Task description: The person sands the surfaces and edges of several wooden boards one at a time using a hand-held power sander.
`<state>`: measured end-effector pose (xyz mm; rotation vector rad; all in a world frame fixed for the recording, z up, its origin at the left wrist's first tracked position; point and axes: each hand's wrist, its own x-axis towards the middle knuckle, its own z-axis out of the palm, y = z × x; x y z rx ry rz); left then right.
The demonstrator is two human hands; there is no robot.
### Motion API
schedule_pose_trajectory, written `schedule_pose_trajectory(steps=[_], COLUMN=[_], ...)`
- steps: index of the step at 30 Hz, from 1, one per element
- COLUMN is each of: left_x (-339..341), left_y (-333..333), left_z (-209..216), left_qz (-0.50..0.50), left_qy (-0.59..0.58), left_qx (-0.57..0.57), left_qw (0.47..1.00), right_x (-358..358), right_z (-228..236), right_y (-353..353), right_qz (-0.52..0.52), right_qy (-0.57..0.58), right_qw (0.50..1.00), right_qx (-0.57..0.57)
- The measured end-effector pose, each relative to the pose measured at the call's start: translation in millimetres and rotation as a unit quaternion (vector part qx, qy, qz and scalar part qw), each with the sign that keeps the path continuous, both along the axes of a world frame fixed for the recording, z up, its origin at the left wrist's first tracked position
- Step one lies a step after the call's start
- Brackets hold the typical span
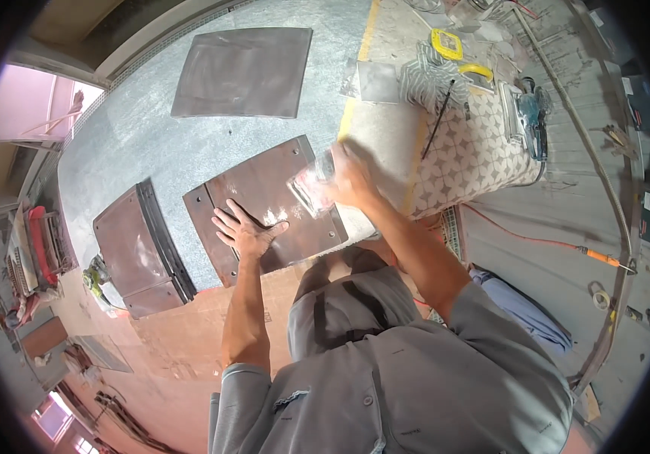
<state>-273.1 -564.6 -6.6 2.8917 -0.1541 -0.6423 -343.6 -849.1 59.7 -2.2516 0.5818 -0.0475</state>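
Observation:
My left hand (pixel 248 233) lies on a brown panel (pixel 253 185) with its fingers spread. The panel has holes near its corners and sits tilted at the near edge of the work table. White dusty patches mark its surface. Closed around a pale block-like tool (pixel 311 187), my right hand (pixel 352 175) is over the panel's right part. Motion blurs the tool, so its exact kind cannot be made out; its lower edge seems to meet the panel. A second brown panel (pixel 130 246) with a dark raised edge lies to the left, and a plain one (pixel 242 73) lies farther back.
A patterned cloth (pixel 465 163) covers the table's right part. On it are striped gloves (pixel 432 79), a yellow-handled tool (pixel 477 73), a thin black rod (pixel 438 121) and a power tool (pixel 530 117). An orange cord (pixel 525 238) hangs at the right; a blue cloth (pixel 521 310) lies below.

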Motion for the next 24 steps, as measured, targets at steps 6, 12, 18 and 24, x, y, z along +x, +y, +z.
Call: schedule_pose_trajectory(steps=[6,12,18,24], left_x=[0.8,0.4,0.3,0.4], left_y=[0.3,4.2,3.0,0.4], left_z=[-3.3,-8.4,-2.9,2.8], left_qz=[0.004,-0.001,-0.002,0.006], left_qy=[0.002,0.001,-0.001,0.006], left_qx=[0.007,-0.001,-0.008,-0.008], left_qw=[1.000,1.000,1.000,1.000], right_x=[-144.7,-159.9,-108.9,39.5], right_z=[34.7,27.6,24.7,-4.7], right_y=[59.0,60.9,42.5,-10.1], right_qz=[-0.026,-0.045,-0.037,0.006], right_qy=[0.036,0.027,0.026,0.002], right_qw=[0.998,0.998,0.999,1.000], right_qx=[0.049,0.021,0.026,-0.012])
